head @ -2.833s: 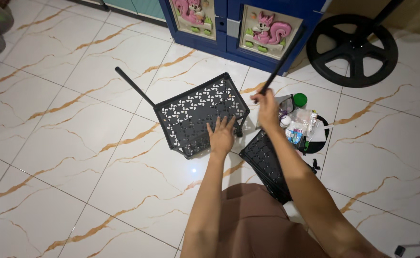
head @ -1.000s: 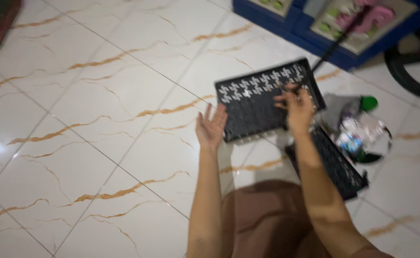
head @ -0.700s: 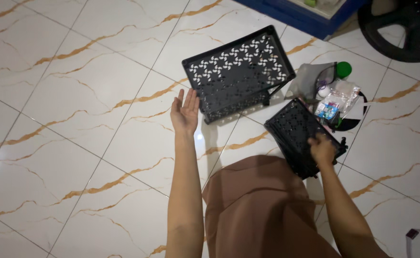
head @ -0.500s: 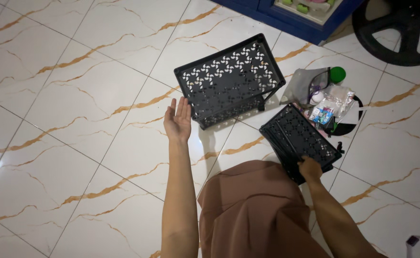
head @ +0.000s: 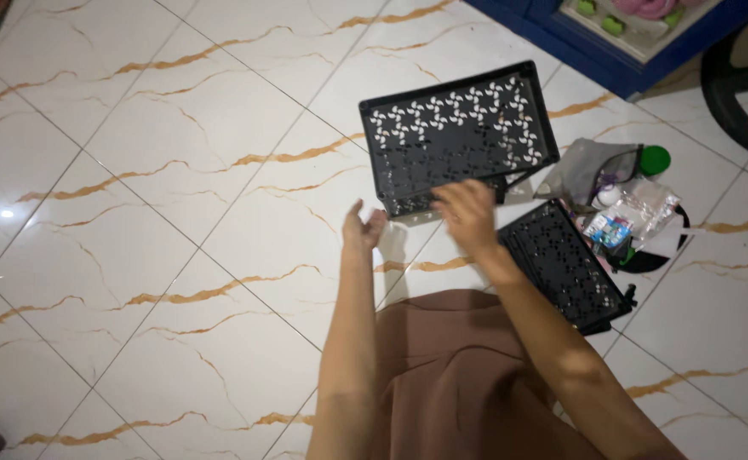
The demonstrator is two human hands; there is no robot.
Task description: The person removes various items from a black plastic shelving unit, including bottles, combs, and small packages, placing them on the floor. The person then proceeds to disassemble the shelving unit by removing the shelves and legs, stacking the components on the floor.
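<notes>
A black perforated plastic shelf tray (head: 455,132) stands on the tiled floor in front of me, raised on short legs. My left hand (head: 360,228) hovers open just beside the tray's near left corner, palm turned inward, holding nothing. My right hand (head: 469,216) is open and blurred at the tray's near edge, fingers spread, nothing in it. A second black perforated tray (head: 566,266) lies flat on the floor to the right of my right forearm.
A heap of small items sits at the right: a grey pouch (head: 585,166), a green cap (head: 654,158), plastic packets (head: 633,213). A blue cabinet (head: 621,34) stands at the top right beside a black wheel-shaped base (head: 744,85). My brown skirt (head: 459,375) covers the foreground.
My right hand has left the second tray and swung left to the near edge of the first tray. The black rod it held earlier is gone from it. My left hand stays open beside the tray.
</notes>
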